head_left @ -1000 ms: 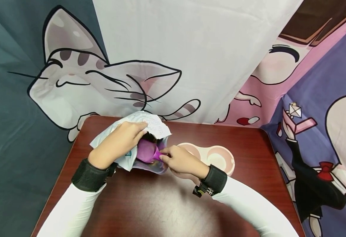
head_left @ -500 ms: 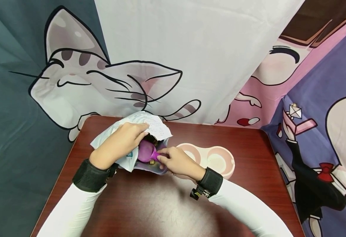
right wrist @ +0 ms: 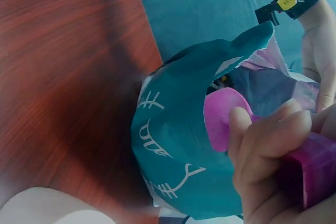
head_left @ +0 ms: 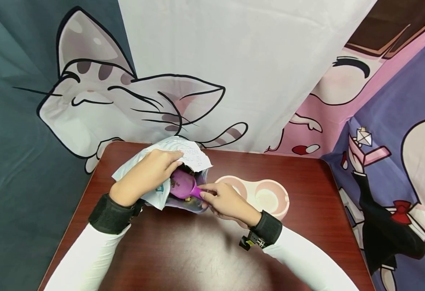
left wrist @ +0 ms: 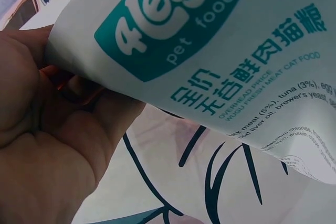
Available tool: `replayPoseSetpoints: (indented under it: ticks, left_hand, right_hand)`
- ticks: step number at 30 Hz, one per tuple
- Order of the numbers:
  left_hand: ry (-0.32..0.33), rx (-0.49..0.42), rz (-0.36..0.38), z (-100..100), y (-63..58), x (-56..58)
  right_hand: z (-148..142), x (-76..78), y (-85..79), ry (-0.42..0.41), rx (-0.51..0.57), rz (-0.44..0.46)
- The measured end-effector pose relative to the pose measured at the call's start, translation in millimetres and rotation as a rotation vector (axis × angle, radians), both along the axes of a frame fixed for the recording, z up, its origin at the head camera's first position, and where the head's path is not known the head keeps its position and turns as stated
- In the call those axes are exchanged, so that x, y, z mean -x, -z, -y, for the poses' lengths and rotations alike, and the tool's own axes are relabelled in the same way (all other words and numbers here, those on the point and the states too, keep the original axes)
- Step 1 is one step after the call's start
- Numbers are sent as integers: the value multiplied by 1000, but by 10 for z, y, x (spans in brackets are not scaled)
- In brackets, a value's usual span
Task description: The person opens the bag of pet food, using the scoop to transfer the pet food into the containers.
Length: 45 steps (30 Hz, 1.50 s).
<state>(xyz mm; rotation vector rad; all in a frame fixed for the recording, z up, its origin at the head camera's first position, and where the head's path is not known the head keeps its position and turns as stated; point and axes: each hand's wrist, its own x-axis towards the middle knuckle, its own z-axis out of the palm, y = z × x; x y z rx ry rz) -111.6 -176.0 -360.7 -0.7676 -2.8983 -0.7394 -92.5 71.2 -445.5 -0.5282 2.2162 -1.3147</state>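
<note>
Purple plastic scoop [head_left: 185,184] looks stiff, light; your right fingers [right wrist: 270,141] pinch its handle [head_left: 196,192], the best hold. Your left fingers [head_left: 172,156] pinch the soft, likely slippery bag [right wrist: 170,95] by its edge [left wrist: 157,99].

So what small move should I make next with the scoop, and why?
I'd probably have the right hand ease the magenta scoop level out of the cat food bag: some kibble shows in the scoop, the left hand holds the bag's mouth open, and the double pet bowl sits close by.
</note>
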Motion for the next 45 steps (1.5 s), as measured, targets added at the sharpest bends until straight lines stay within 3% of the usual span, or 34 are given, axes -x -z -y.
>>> replayPoseSetpoints:
  ticks: [7, 12, 19, 25, 35, 45]
  left_hand:
    - [2, 4, 16, 31, -35, 7]
    - [-9, 12, 35, 42, -53, 11]
    - [-9, 21, 19, 43, -58, 27]
    - [-17, 17, 41, 33, -65, 36]
    - [-12, 27, 40, 32, -57, 40]
    - [-2, 20, 28, 49, -55, 43]
  right_hand:
    - [-167, -118, 80, 29, 57, 1]
    - [-244, -211, 149, 38, 101, -47]
    - [-308, -356, 367, 102, 196, -109]
    - [-333, -419, 491, 136, 257, -89]
    - [-344, -450, 488, 125, 323, -104]
    - [-325, -519, 677, 87, 505, -237]
